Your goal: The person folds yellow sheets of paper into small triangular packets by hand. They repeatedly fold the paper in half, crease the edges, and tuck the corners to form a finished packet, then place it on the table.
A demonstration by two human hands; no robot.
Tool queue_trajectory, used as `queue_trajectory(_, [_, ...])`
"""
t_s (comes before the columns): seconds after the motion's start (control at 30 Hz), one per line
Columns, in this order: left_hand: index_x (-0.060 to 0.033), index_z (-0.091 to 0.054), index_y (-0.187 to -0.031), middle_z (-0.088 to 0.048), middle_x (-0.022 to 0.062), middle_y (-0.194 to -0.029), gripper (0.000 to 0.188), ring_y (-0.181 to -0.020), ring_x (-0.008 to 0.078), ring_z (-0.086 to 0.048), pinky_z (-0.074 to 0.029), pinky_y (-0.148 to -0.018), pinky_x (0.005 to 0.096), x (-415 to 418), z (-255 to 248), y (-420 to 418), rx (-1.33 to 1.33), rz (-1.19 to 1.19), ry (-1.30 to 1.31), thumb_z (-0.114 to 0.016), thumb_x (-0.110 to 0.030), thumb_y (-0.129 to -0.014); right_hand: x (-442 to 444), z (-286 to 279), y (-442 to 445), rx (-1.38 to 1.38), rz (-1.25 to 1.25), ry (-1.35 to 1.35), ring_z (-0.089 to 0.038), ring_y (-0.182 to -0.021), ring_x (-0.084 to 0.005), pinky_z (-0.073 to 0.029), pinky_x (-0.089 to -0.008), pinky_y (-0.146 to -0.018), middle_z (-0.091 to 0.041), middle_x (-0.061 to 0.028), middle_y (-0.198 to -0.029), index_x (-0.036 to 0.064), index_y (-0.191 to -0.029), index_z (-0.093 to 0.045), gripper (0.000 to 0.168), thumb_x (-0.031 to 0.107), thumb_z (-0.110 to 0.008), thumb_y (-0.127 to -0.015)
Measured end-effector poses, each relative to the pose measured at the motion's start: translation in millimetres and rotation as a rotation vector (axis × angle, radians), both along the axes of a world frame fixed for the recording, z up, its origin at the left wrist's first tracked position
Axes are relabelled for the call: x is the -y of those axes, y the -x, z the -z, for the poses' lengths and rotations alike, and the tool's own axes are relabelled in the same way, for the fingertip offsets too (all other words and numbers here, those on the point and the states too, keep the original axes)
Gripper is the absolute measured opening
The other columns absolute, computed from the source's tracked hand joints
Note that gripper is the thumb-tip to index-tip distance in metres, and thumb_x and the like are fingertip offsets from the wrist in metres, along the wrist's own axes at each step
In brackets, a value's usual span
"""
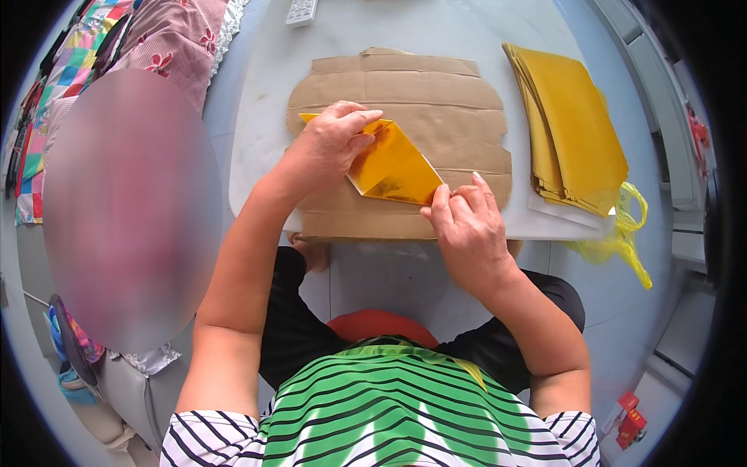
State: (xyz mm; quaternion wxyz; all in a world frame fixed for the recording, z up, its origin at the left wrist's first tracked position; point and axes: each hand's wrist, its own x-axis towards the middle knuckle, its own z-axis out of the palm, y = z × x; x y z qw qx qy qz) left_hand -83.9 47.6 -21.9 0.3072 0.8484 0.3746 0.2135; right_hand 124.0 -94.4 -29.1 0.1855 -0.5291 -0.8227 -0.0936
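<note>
A shiny gold foil paper (402,163), folded into a slanted shape with pointed corners, is held over a flattened piece of brown cardboard (432,128). My left hand (335,137) grips its upper left part, thumb and fingers on a folded edge. With thumb and fingertips, my right hand (467,219) pinches the lower right corner near the cardboard's front. A thin white edge shows along parts of the fold. The paper's upper left portion is partly hidden behind my left hand.
A stack of gold paper sheets (575,128) lies at the table's right side, above a yellow plastic bag (627,233) hanging by the edge. A white remote control (302,11) is at the far side of the white table (262,93). Patterned fabric (175,41) lies at the left.
</note>
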Motion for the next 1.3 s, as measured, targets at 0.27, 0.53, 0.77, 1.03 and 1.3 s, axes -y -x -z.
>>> queue_trajectory(0.27, [-0.0017, -0.065, -0.103, -0.06, 0.0129, -0.105, 0.023, -0.106, 0.0302, -0.049, -0.045, -0.095, 0.0366, -12, -21, -15, -0.432, -0.067, -0.026, -0.066, 0.0, -0.079, -24, -2, -1, -0.123, 0.092, 0.154, -0.056, -0.076, -0.0292, -0.049, -0.0416, -0.077, -0.059, -0.0114, -0.073, -0.004, -0.094, -0.06, 0.023, 0.012, -0.07, -0.08])
queue_trajectory(0.53, [-0.0028, -0.066, -0.091, -0.063, 0.0116, -0.093, 0.023, -0.098, 0.031, -0.052, -0.046, -0.089, 0.0365, -25, -24, -10, -0.417, -0.167, 0.115, -0.076, -0.009, -0.072, -27, -9, 4, -0.199, 0.179, 0.212, -0.054, -0.095, -0.0341, -0.048, -0.0394, -0.083, -0.06, -0.0194, -0.089, -0.007, -0.106, -0.058, 0.039, 0.011, -0.074, -0.076])
queue_trajectory(0.77, [-0.003, -0.059, -0.077, -0.062, 0.0088, -0.088, 0.021, -0.094, 0.0317, -0.055, -0.045, -0.086, 0.039, -6, -43, -3, -0.081, -0.04, -0.193, -0.077, -0.009, -0.07, -32, -15, -1, -0.566, 0.193, 0.245, -0.058, -0.101, -0.0399, -0.05, -0.0398, -0.084, -0.062, -0.0218, -0.099, -0.007, -0.111, -0.057, 0.037, 0.004, -0.07, -0.078])
queue_trajectory(1.03, [-0.0013, -0.053, -0.074, -0.06, 0.0182, -0.106, 0.012, -0.109, 0.0334, -0.057, -0.046, -0.092, 0.0416, 42, -51, -5, -0.116, 0.248, -0.669, -0.064, -0.004, -0.07, -32, -13, -19, -0.327, -0.047, -0.077, -0.06, -0.1, -0.0388, -0.05, -0.0446, -0.088, -0.062, -0.0215, -0.103, -0.003, -0.103, -0.059, 0.028, -0.001, -0.061, -0.075])
queue_trajectory(1.3, [0.0098, -0.06, -0.108, -0.056, 0.026, -0.122, 0.041, -0.114, 0.037, -0.056, -0.047, -0.097, 0.0414, 72, -16, -10, -0.34, 0.374, -0.5, -0.062, -0.008, -0.071, -11, -16, -3, -0.129, -0.099, 0.307, -0.044, -0.13, -0.0374, -0.036, -0.0459, -0.108, -0.05, -0.0227, -0.135, -0.006, -0.125, -0.052, 0.069, 0.021, -0.08, -0.068])
